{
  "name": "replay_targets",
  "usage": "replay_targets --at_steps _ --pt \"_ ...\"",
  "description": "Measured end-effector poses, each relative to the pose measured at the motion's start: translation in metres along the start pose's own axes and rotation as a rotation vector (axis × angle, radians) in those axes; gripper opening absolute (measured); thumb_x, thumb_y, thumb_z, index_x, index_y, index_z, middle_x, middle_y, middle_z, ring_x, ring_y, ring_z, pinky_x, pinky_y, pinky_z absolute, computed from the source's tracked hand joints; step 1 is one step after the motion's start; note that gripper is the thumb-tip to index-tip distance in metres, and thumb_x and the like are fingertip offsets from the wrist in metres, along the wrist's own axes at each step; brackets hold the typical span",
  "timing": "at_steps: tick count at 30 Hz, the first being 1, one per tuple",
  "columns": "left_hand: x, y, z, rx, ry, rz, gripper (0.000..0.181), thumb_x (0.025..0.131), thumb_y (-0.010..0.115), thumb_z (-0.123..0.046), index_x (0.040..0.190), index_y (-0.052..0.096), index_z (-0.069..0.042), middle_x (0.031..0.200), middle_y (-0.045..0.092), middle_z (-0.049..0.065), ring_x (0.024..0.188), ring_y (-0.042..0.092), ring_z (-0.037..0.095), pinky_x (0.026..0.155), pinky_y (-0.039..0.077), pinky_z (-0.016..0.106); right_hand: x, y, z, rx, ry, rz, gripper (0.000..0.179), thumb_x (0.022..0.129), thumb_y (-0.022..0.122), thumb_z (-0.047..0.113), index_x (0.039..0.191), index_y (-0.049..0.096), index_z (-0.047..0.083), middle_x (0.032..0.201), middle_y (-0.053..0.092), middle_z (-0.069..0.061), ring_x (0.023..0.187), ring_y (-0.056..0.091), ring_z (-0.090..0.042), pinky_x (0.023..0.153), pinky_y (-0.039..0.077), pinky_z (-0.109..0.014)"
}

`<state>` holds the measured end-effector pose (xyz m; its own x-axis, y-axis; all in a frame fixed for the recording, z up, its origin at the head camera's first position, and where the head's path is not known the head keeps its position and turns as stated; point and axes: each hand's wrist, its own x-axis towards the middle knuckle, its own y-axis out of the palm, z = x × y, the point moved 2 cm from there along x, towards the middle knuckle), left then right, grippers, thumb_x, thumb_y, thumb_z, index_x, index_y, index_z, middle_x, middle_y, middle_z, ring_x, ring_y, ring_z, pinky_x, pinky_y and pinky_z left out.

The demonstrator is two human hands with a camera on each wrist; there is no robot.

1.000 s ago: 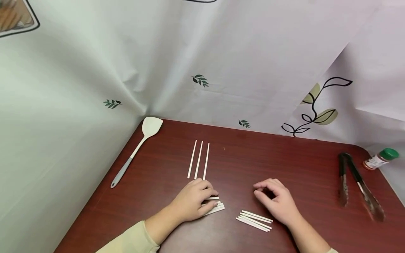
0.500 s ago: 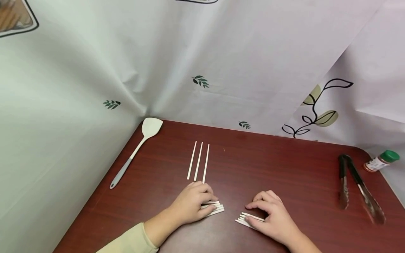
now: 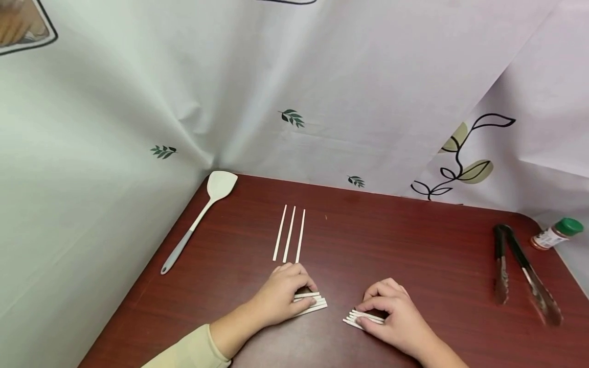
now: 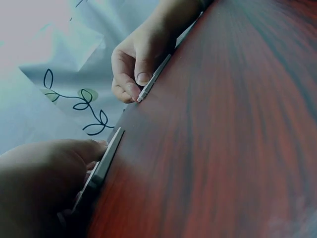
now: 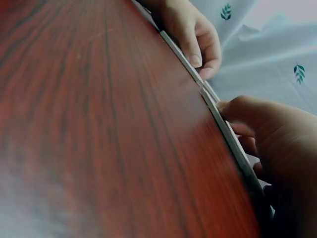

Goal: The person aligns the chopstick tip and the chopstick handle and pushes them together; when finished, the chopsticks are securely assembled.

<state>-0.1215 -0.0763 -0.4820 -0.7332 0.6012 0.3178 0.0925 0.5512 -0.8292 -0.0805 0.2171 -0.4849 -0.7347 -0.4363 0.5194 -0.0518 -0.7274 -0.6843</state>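
In the head view my left hand (image 3: 282, 296) lies over a small group of thin white sticks (image 3: 318, 302), its thumb on the near side and curled fingers on the far side. Their right ends stick out past the hand. To the right, my right hand (image 3: 393, 314) grips a second group of similar sticks (image 3: 370, 317) between thumb and fingers; its left ends poke out. Both groups lie on the table, with a gap between them. From the left wrist, the left thumb (image 4: 94, 148) touches the near stick (image 4: 106, 158). The right wrist view shows the right thumb (image 5: 242, 110) against its sticks (image 5: 225, 130).
Three white sticks (image 3: 289, 234) lie side by side beyond the left hand. A white spatula (image 3: 190, 230) with a grey handle rests at the table's left edge. Tongs (image 3: 520, 260) and a green-capped jar (image 3: 554, 235) are at the right. A white patterned sheet (image 3: 322, 128) hangs behind.
My right hand has come down and to the left onto the right group of sticks, and its thumb and fingers have closed on them. The left hand has stayed almost still on its group.
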Motion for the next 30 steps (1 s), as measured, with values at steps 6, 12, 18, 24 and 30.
replay_targets --at_steps 6,12,18,24,30 --pt "0.001 -0.002 -0.007 -0.006 -0.088 0.025 0.015 0.087 0.087 -0.030 0.094 0.075 -0.025 0.091 0.057 -0.016 0.091 0.050 0.005 0.088 0.044 0.036 0.002 0.001 0.005 -0.012 0.010 -0.026 0.042 0.066 0.098 0.012 0.093 0.079 0.039 0.095 0.064 0.023 0.093 0.054 -0.005 0.088 0.034 -0.028" --pt "0.008 -0.011 -0.013 -0.006 -0.171 0.081 0.014 0.084 0.087 -0.031 0.087 0.075 -0.025 0.083 0.055 -0.017 0.086 0.049 0.005 0.087 0.045 0.038 0.002 0.003 0.008 -0.004 0.049 -0.037 0.042 0.067 0.099 0.014 0.091 0.077 0.040 0.094 0.065 0.023 0.093 0.053 -0.005 0.088 0.031 -0.023" --pt "0.015 -0.018 -0.016 0.005 -0.233 0.169 0.016 0.083 0.088 -0.037 0.081 0.075 -0.027 0.078 0.057 -0.018 0.084 0.053 0.006 0.083 0.048 0.039 0.002 0.005 0.010 -0.013 0.063 -0.046 0.042 0.067 0.098 0.014 0.091 0.076 0.041 0.095 0.065 0.024 0.093 0.053 -0.005 0.087 0.031 -0.025" --pt "0.020 -0.022 -0.013 -0.046 -0.289 0.232 0.020 0.081 0.089 -0.039 0.075 0.072 -0.029 0.066 0.054 -0.020 0.069 0.052 0.001 0.074 0.047 0.033 0.002 0.006 0.011 -0.023 0.075 -0.044 0.042 0.068 0.099 0.016 0.091 0.075 0.042 0.095 0.065 0.024 0.093 0.052 -0.005 0.085 0.032 -0.028" --pt "0.021 -0.019 -0.011 -0.053 -0.280 0.223 0.020 0.081 0.087 -0.038 0.073 0.070 -0.031 0.065 0.051 -0.021 0.067 0.049 0.000 0.068 0.043 0.028 0.002 0.006 0.011 -0.022 0.082 -0.047 0.042 0.067 0.099 0.018 0.089 0.072 0.042 0.094 0.064 0.025 0.093 0.052 -0.005 0.085 0.032 -0.029"
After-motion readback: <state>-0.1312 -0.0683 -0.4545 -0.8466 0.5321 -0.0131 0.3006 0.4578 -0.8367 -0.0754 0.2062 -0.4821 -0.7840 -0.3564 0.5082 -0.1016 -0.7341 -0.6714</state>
